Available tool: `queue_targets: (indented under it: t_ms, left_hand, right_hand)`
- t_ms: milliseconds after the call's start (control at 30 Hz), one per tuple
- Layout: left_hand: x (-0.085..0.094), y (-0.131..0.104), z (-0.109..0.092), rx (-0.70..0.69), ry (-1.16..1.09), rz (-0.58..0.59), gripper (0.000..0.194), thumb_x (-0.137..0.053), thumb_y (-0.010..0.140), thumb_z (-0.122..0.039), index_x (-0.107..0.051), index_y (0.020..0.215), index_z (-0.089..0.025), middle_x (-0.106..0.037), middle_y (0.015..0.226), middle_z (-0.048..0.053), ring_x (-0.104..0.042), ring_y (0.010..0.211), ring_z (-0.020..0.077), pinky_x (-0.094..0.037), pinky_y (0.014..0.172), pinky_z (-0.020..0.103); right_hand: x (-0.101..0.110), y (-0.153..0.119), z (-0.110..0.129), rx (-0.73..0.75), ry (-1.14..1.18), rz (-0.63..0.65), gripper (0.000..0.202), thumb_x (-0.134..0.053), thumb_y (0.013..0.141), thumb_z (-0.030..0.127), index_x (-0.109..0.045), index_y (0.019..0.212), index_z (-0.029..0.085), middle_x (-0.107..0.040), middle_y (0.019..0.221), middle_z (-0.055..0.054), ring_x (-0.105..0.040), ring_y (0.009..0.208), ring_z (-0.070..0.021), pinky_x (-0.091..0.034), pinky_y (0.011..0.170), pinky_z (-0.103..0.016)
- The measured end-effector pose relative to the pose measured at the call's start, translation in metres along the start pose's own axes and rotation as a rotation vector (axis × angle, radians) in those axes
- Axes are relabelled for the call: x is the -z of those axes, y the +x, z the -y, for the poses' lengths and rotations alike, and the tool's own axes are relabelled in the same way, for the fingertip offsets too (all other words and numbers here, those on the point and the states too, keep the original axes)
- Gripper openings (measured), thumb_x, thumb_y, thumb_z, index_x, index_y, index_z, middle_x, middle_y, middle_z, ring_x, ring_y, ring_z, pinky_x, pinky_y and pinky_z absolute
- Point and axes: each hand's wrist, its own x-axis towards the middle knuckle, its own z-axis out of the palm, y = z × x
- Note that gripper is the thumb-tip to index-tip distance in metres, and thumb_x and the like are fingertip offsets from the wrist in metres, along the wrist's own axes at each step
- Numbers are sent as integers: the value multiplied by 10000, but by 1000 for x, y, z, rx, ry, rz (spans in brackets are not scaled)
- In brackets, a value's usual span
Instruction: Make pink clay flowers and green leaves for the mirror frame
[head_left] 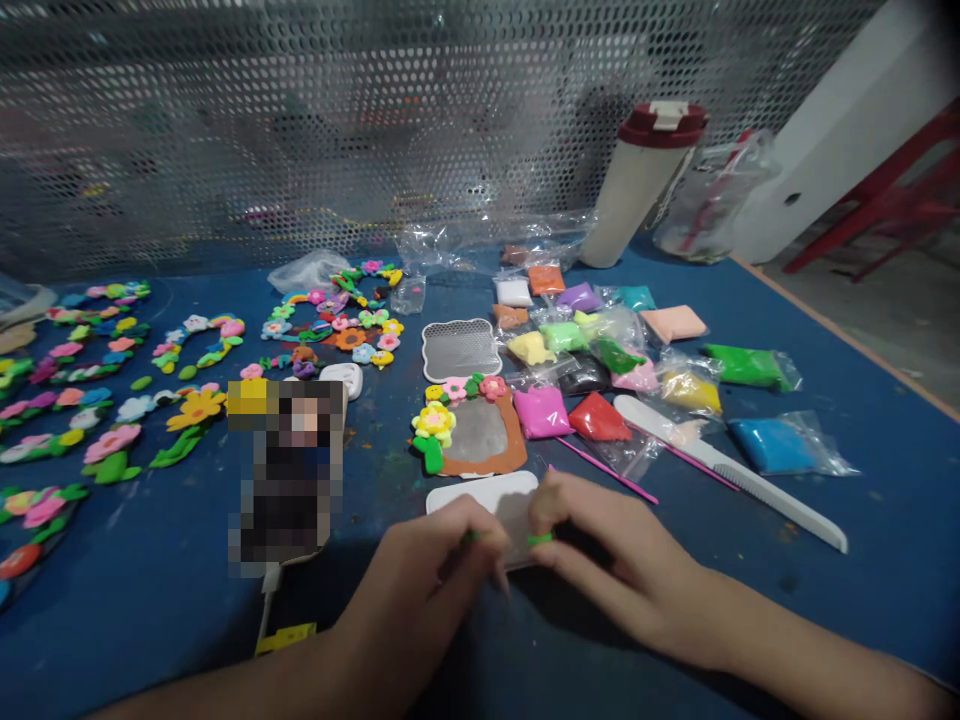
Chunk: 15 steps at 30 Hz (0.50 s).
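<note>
My left hand (435, 570) is closed, thumb and fingers pinched on a small bit of green clay (471, 537) that mostly hides between them. Facing it, my right hand (611, 560) pinches another bit of green clay (540, 539); a gap separates the two hands. Just beneath and behind the fingertips lies a white rounded panel (450, 491), partly covered by both hands. Beyond it rests a small mirror (480, 428) framed in brown clay with yellow and pink clay flowers and green leaves. Farther back is a bare white-rimmed mirror (461, 350).
Plastic packets of coloured clay (544, 410) spread to the right, with a white comb (772, 495) and a pink stick (611, 470). A pixelated phone (292, 480) on a cable lies left, near several clay-decorated frames (199, 345). Behind stand a tumbler (637, 190) and a perforated metal panel (315, 130).
</note>
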Motion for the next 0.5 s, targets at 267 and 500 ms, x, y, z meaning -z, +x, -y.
queue_targets:
  t_ms: [267,500]
  left_hand:
    - [-5,4,1,131,-274,20,271,-427,872,-397,-553,789,-171,-642,708,11,-431,370,49,-321,391,173]
    - [-9,2,1,256,-359,149,135,-491,801,-290,-459,716,-190,-612,563,-36,-342,279,35,-227,301,144]
  right_hand:
    - [5,13,-3,-355,583,-238,105,-543,848,271,-533,917,194,-613,756,-18,-601,709,-135,-476,665,-264]
    - [0,10,-10,-373,760,-188,106,-602,820,270,-590,803,167,-594,617,26,-551,540,-76,-434,550,-204]
